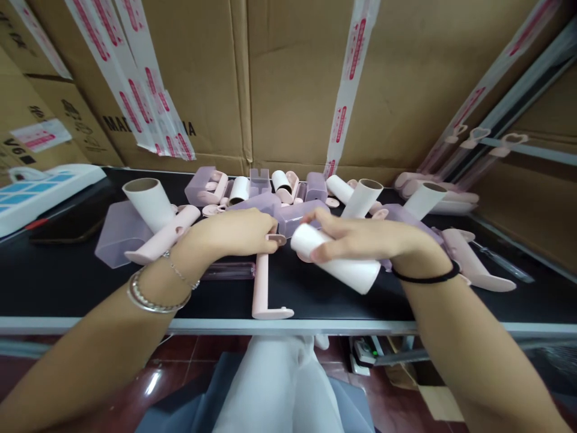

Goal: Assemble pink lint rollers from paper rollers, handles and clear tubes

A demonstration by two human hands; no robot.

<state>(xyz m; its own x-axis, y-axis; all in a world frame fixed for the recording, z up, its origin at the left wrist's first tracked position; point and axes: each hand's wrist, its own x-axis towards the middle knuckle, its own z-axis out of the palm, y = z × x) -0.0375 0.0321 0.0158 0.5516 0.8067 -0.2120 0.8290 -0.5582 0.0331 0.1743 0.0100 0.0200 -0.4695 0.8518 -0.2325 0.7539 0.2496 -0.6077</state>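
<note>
Head view shows the left hand [243, 231] pinching the far end of a pale pink holder [261, 285] near the front edge of the black worktop [103, 294], while the right hand [360, 236] grasps a tilted white tube [349, 273] to its right.

The left grip [243, 232] pinches a pink bracket [261, 287]; the right grip [360, 237] holds 1 white tube [347, 270].

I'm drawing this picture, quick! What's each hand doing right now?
Left hand: closed on one end of a pink part.
Right hand: closed around a white tube.
</note>
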